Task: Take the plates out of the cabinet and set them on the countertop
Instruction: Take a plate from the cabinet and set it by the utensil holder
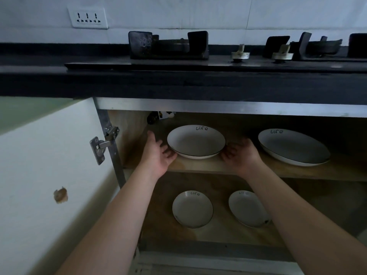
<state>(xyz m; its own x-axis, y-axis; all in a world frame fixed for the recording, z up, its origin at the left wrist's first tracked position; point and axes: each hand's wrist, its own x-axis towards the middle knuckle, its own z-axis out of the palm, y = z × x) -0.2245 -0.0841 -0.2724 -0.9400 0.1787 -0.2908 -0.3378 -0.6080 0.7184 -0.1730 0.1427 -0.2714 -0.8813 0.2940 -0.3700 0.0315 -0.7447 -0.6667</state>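
A white plate (195,141) with a dark rim and the word "life" sits on the upper wooden shelf (198,165) of the open cabinet. My left hand (158,153) is open at its left edge, fingertips by the rim. My right hand (241,153) is open at its right edge, fingers curled toward the rim. Neither hand visibly grips it. A larger oval plate (294,146) lies further right on the same shelf. Two small plates (192,209) (247,208) rest on the lower shelf. The dark countertop (39,64) runs above.
The white cabinet door (49,175) hangs open on the left with a metal hinge (103,145). A gas hob with a left burner stand (168,45) and knobs (240,54) sits on the counter. A wall socket (87,17) is at upper left.
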